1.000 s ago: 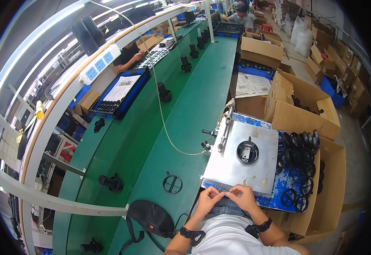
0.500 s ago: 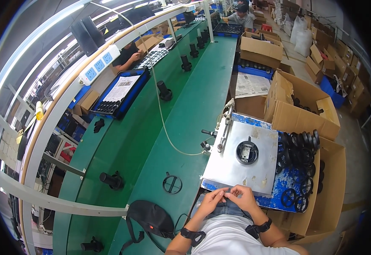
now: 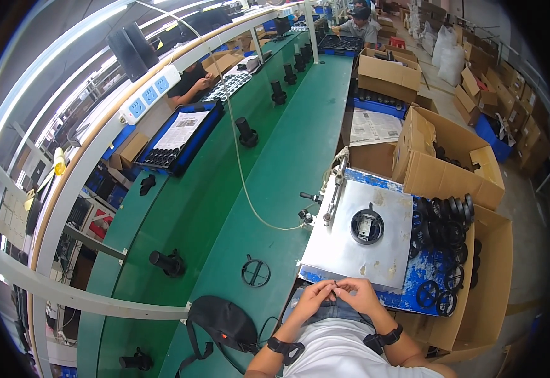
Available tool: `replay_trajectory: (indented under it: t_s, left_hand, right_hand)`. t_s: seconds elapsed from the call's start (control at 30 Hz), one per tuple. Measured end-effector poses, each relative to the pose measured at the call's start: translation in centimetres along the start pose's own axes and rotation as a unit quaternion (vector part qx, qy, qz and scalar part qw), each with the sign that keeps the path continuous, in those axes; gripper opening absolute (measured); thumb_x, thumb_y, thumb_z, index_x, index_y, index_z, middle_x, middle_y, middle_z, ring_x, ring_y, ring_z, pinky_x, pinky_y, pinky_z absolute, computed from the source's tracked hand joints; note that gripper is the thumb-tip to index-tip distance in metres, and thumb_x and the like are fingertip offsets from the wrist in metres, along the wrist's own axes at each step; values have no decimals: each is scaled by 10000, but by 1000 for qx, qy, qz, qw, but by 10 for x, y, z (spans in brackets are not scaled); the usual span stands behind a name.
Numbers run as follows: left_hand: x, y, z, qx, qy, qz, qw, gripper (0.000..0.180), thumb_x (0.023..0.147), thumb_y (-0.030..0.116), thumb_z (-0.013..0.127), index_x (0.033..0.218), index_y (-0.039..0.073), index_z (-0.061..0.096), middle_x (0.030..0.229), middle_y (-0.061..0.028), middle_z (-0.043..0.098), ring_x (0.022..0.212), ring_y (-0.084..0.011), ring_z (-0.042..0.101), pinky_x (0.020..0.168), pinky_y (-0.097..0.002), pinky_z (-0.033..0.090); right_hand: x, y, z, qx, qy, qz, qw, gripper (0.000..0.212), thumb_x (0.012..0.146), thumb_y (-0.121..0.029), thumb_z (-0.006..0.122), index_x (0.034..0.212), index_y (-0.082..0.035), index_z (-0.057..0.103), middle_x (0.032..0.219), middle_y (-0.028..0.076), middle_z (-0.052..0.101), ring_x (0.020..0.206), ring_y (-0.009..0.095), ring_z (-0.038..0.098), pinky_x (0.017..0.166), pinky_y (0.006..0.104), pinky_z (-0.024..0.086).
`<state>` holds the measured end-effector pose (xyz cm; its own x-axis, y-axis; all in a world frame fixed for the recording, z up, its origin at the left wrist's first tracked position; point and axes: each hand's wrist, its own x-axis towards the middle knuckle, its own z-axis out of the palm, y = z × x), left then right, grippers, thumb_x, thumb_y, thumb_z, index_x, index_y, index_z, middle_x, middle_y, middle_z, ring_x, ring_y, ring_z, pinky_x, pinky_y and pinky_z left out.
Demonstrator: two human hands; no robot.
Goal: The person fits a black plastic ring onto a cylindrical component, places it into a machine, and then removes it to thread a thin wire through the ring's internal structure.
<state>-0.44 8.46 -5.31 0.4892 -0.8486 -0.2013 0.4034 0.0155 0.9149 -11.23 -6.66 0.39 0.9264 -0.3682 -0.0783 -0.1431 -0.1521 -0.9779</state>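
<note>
Fingertips together, my left hand (image 3: 313, 298) and my right hand (image 3: 359, 295) pinch a small dark piece at the near edge of the work plate, over my lap. The piece is too small and covered to name. Just ahead lies a metal plate (image 3: 335, 252) on a worn blue board, with a round black ring part (image 3: 367, 227) seated in it around a pale centre. A lever clamp (image 3: 332, 195) stands along the plate's left side. Black ring parts (image 3: 451, 233) are heaped at the right of the plate.
On the green bench (image 3: 275, 208) at left lie a single black ring (image 3: 255, 273) and a black bag (image 3: 223, 324). Black cylindrical parts (image 3: 168, 263) stand along the green channel. Cardboard boxes (image 3: 448, 151) line the right. Co-workers (image 3: 360, 28) sit farther off.
My hands stay together in nearly the same place, with only slight finger movement around the small piece. The rest of the bench looks unchanged.
</note>
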Motion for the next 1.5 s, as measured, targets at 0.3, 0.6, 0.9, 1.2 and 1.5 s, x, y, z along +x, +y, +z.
replay_trajectory:
  t_s: [0.3,0.6,0.9,1.2,1.5]
  left_hand:
    - [-3,11,-1,-33,61,23,997,149,930,80,642,1050,-9,637,922,-34,671,791,-80,616,738,-211,495]
    - [-5,15,-4,-52,78,63,994,118,843,-25,713,899,13,617,856,-8,645,762,-43,581,715,-189,475]
    - [-3,15,0,-33,60,50,996,167,841,-17,721,871,38,566,814,25,599,728,-19,557,660,-161,455]
    - [-4,15,3,-23,54,50,997,195,850,-27,702,838,63,529,756,68,514,647,21,449,571,-146,354]
    - [-1,13,8,45,74,72,994,342,856,-5,687,656,80,423,666,56,453,626,-38,374,560,-208,334]
  right_hand:
    - [-1,-1,-1,122,-72,16,990,136,889,-44,658,988,44,689,865,61,709,791,99,648,717,240,511]
    - [2,6,-1,40,42,12,998,150,820,-120,759,827,6,678,688,-6,639,615,37,530,568,212,437]
    - [1,0,0,-18,45,-8,999,159,799,-112,769,802,4,660,684,4,633,617,44,535,576,212,439]
    - [0,-4,2,-20,47,-24,998,168,795,-107,769,776,4,645,666,2,623,604,44,524,562,213,435]
    - [0,2,1,-26,39,-17,999,190,777,-102,779,735,1,624,643,0,609,587,46,516,545,215,426]
